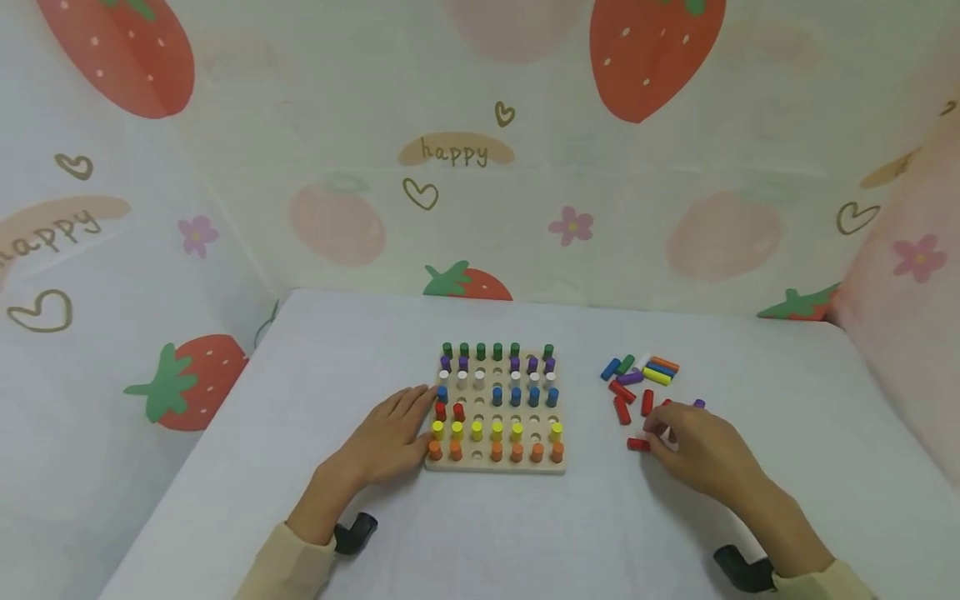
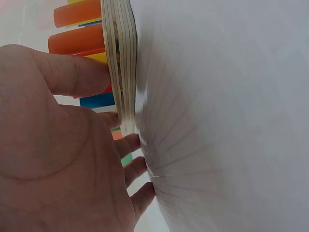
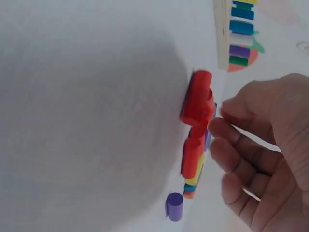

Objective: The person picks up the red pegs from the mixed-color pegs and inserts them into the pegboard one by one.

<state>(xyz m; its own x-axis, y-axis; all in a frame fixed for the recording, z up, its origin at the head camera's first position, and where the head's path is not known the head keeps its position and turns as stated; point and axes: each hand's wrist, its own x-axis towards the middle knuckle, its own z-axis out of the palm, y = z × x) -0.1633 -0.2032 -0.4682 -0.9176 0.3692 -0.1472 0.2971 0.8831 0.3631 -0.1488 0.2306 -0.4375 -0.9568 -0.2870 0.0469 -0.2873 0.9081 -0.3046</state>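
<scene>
A wooden pegboard (image 1: 525, 467) stands in the middle of the table, with rows of green, purple, white, blue, red, yellow and orange pegs. My left hand (image 1: 390, 437) rests along its left side. In the left wrist view the thumb lies against the board's edge (image 2: 120, 63), beside the orange pegs (image 2: 77, 38). To the right, my right hand (image 1: 701, 450) hovers low over loose pegs, fingers bent and nothing visible between them. A red peg (image 1: 638, 445) lies right by its fingertips; the right wrist view shows a red peg (image 3: 197, 99) just beyond the thumb and index finger.
Behind the right hand lie more loose pegs, among them red (image 1: 622, 410), purple (image 1: 631, 378), blue (image 1: 611, 369) and yellow (image 1: 657, 377). A purple peg (image 3: 175, 207) lies apart from them. A strawberry-printed cloth (image 1: 525, 225) hangs behind the white table (image 1: 337, 350).
</scene>
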